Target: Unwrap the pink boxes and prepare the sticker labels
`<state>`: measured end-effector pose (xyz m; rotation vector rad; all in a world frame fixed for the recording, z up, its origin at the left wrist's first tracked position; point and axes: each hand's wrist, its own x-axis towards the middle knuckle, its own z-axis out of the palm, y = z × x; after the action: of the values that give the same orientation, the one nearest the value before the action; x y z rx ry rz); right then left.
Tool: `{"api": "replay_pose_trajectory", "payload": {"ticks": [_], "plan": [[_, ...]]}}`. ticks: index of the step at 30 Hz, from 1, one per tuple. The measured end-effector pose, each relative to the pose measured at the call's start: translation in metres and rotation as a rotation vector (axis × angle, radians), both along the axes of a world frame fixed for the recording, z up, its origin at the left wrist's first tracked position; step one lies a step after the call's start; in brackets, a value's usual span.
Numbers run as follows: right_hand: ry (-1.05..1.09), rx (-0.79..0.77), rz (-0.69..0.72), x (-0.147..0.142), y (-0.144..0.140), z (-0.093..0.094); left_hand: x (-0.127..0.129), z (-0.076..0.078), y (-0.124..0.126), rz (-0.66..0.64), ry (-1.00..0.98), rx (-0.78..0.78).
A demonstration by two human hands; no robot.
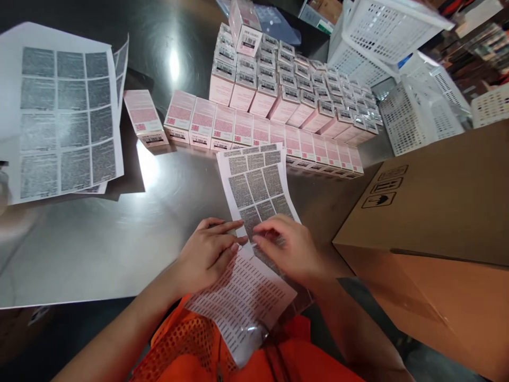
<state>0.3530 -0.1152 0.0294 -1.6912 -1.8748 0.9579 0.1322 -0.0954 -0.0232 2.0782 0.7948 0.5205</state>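
Sheets of printed labels (258,185) lie on the metal table in front of me, dark text blocks facing up. My left hand (209,252) rests on their left edge with fingers stretched out. Beneath that hand, backing paper (246,292) with rows of small print curls down toward my orange vest (191,345). My right hand (292,246) is over the labels, thumb and forefinger brought together in a pinch. Whatever sits between those fingertips is too small to make out. Beyond the sheets runs a row of pink boxes (242,124) with barcodes on their near ends.
More wrapped pink boxes (262,98) are packed behind the row. One box (146,116) stands apart at left, near other label sheets (67,116) held up by a blurred hand (3,191). A cardboard carton (433,196) stands right; white baskets (369,42) are behind.
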Motion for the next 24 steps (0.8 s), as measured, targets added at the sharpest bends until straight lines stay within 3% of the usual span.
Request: {"api": "replay_pose_trajectory", "payload": {"ticks": [4,11,18,21,24], "plan": [[-0.122,0.079,0.145,-0.019,-0.02,0.008,0.0,0.001,0.0,0.004,0.006,-0.017],[-0.3,0.316,0.222,-0.03,-0.021,-0.002,-0.002,0.0,0.0,-0.019,-0.005,-0.04],[-0.436,0.396,0.264,-0.042,-0.033,0.005,-0.002,0.001,0.002,-0.023,-0.038,-0.032],[-0.322,0.34,0.273,-0.036,-0.033,0.012,-0.002,0.0,0.002,-0.024,-0.028,-0.037],[-0.054,0.222,0.087,-0.012,-0.015,0.012,-0.002,-0.001,0.001,-0.028,-0.016,-0.042]]}}
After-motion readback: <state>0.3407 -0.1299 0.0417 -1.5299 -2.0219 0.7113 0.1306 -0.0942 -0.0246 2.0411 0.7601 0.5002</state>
